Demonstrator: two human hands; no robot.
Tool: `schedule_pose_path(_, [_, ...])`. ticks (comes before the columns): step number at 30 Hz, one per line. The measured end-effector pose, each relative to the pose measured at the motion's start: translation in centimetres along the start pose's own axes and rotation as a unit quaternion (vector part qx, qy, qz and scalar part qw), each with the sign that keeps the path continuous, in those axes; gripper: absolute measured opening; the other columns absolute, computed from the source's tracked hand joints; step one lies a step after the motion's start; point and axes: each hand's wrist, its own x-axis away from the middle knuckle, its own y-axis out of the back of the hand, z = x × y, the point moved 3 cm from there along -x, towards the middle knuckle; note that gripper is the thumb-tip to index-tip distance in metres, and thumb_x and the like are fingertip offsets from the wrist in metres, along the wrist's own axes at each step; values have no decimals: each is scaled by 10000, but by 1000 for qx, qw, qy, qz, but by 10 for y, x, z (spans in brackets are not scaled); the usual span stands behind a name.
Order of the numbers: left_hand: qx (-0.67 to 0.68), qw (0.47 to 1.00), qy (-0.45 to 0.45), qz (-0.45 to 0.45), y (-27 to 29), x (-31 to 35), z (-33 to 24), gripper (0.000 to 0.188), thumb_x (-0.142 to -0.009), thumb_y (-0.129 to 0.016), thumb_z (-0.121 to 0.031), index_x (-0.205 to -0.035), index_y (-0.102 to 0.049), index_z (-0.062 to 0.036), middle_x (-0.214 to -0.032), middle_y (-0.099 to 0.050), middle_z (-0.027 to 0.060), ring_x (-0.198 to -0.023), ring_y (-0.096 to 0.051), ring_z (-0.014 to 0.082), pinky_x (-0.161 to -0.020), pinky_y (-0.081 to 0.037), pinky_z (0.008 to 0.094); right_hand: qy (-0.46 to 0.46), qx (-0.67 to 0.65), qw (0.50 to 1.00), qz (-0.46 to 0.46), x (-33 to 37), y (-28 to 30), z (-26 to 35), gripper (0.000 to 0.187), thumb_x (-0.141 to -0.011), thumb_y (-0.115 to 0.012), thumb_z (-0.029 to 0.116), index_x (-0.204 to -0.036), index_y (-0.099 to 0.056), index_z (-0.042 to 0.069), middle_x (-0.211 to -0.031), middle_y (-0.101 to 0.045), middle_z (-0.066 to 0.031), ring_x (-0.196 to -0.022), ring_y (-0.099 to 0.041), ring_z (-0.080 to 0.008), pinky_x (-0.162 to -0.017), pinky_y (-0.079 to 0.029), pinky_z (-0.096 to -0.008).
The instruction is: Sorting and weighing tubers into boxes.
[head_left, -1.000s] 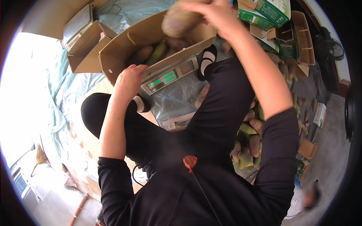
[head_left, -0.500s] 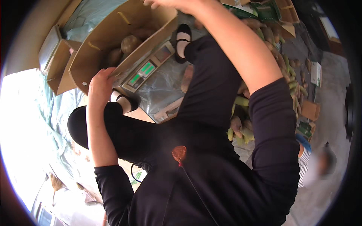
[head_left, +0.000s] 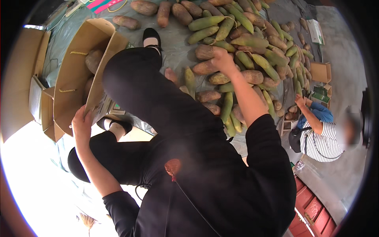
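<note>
At the left, my left hand (head_left: pixel 82 124) grips the near rim of an open cardboard box (head_left: pixel 61 93), fingers closed on the board. Inside the box lie brownish root vegetables (head_left: pixel 94 61), partly hidden by its wall. My right hand (head_left: pixel 223 61) reaches out to a heap of long green-and-brown radishes (head_left: pixel 256 41). Its fingers close around the end of a brown, soil-coated radish (head_left: pixel 205 52) at the heap's near left side. The fingertips are partly hidden.
A scale with a lit display (head_left: pixel 117 108) is partly covered beside the box. Loose radishes (head_left: pixel 164 14) lie on plastic sheeting at the back. A person in a striped top (head_left: pixel 321 140) handles radishes at the right. Small cartons (head_left: pixel 320 72) stand beyond the heap.
My right hand has moved from above the box's far side over to the radish heap at the right. The view has swung right; my left hand stays on the box rim.
</note>
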Motion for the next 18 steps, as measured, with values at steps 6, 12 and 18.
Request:
schedule_pose_path(6, [-7,1000,22,5,-4,-3,2,279,-874,-573,-114,-1130,-616,-12,-986,-666,175,-908,-646,286,-834,-468,352,-136,84,973,164,73,-67,-68,302,-756,-625,174,-1027,-648,43,-978,-642,-214,-931,-607,-387,-826,-479,-442])
schedule_pose_path(12, [-26,999,41,2,-2,-9,9,294,-871,-594,-152,-1135,-624,-25,-985,-673,173,-920,-647,282,-839,-471,362,-215,76,957,179,102,-99,-87,289,-789,-631,163,-1061,-627,67,-1081,-634,-150,-1003,-596,-339,-878,-482,-419])
schedule_pose_path(18, [-32,997,74,-11,0,-7,13,289,-862,-607,-150,-1122,-633,-28,-988,-670,176,-920,-647,276,-837,-475,359,-77,303,926,212,104,-113,-55,349,-784,-591,116,-1131,-570,102,-1162,-545,-112,-1100,-525,-279,-870,-481,-415])
